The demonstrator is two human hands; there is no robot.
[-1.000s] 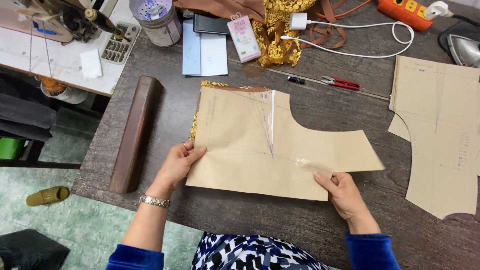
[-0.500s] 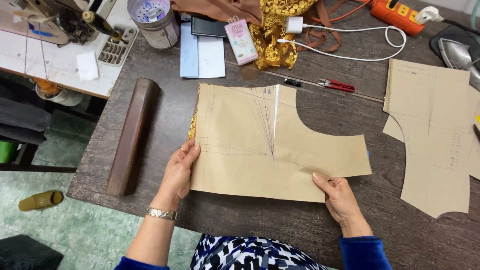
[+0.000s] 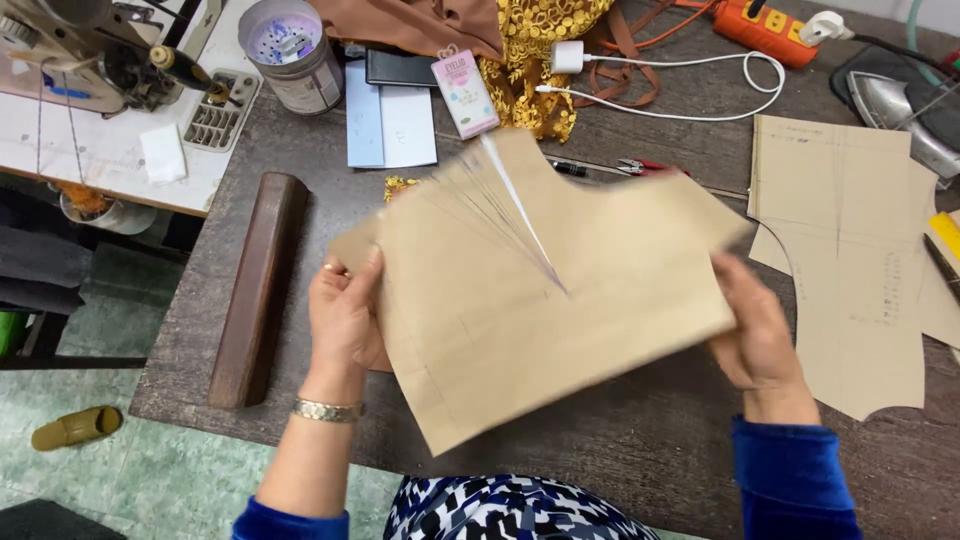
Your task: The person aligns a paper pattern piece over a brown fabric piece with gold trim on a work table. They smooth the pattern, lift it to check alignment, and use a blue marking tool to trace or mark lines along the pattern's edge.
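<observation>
A tan paper pattern piece (image 3: 540, 290) with a cut dart and pencil lines is lifted off the dark table (image 3: 640, 440), tilted and blurred. My left hand (image 3: 345, 320) grips its left edge, thumb on top. My right hand (image 3: 755, 330) holds its right edge. A bit of gold lace fabric (image 3: 397, 184) shows on the table just behind the paper's upper left corner.
A second paper pattern (image 3: 850, 250) lies at the right. A dark wooden block (image 3: 258, 285) lies at the left. Behind are gold lace cloth (image 3: 535, 60), a round tin (image 3: 290, 45), papers (image 3: 390, 125), a white charger and cable (image 3: 680, 75), an iron (image 3: 900, 105), and a sewing machine (image 3: 90, 50).
The pattern lay flat on the table over the gold fabric; now both hands have lifted it toward me and tilted it, and it is moving.
</observation>
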